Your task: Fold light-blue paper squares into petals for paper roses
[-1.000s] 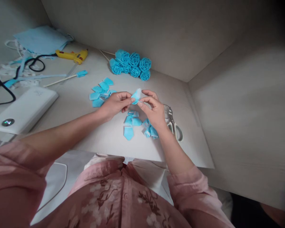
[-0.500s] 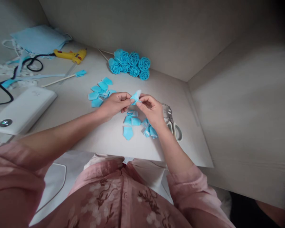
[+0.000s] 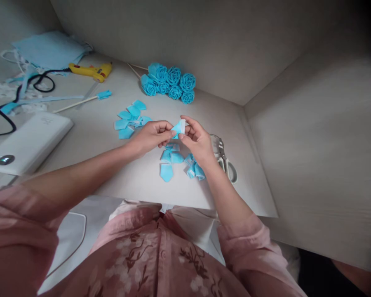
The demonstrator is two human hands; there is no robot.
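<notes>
Above the middle of the table, my left hand (image 3: 156, 134) and my right hand (image 3: 198, 138) pinch a small folded piece of blue and white mask fabric (image 3: 178, 127) between thumbs and fingers. Its white edge faces the right hand. Below the hands lie loose blue fabric petals (image 3: 166, 172), with more folded blue pieces (image 3: 195, 168) under my right wrist. Another group of blue petals (image 3: 123, 124) rests left of my left hand. Scissors (image 3: 225, 161) with pale handles lie just right of my right forearm, partly hidden by it.
Several blue fabric roses (image 3: 174, 76) on sticks lie at the back. To the left are a yellow glue gun (image 3: 94, 72) with a black cord, a stick with a blue tip (image 3: 92, 99), a stack of face masks (image 3: 49, 49) and a white power bank (image 3: 31, 142). Partition walls enclose the table.
The fabric piece between my hands has been turned and spread flatter, its white edge now upright at the right. My right fingers have opened out a little behind it.
</notes>
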